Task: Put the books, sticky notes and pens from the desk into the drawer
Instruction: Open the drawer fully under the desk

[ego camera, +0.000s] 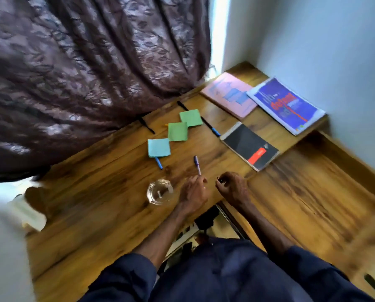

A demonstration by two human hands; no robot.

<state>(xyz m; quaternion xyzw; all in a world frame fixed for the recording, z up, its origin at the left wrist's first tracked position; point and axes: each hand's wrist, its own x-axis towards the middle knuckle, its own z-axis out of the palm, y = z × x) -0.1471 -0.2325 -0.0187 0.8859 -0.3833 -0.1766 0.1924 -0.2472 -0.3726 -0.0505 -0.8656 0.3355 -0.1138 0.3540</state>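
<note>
The person wears a dark navy fabric garment (225, 275). Its loose left sleeve (125, 280) and right sleeve (308, 267) end near the elbows, forearms bare.

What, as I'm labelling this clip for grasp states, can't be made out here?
- Head view: whether the left hand grips the purple pen; its fingers cover the pen's end.
- Head view: the small dark thing pinched by the right hand; too small to name.
- Head view: the blue pen; partly under the blue sticky notes.
- Head view: title of the blue book; blurred.

pen (158, 163) half under blue sticky notes (159, 147), dark thing (220, 181) in right fingers (226, 178) unidentifiable
</note>
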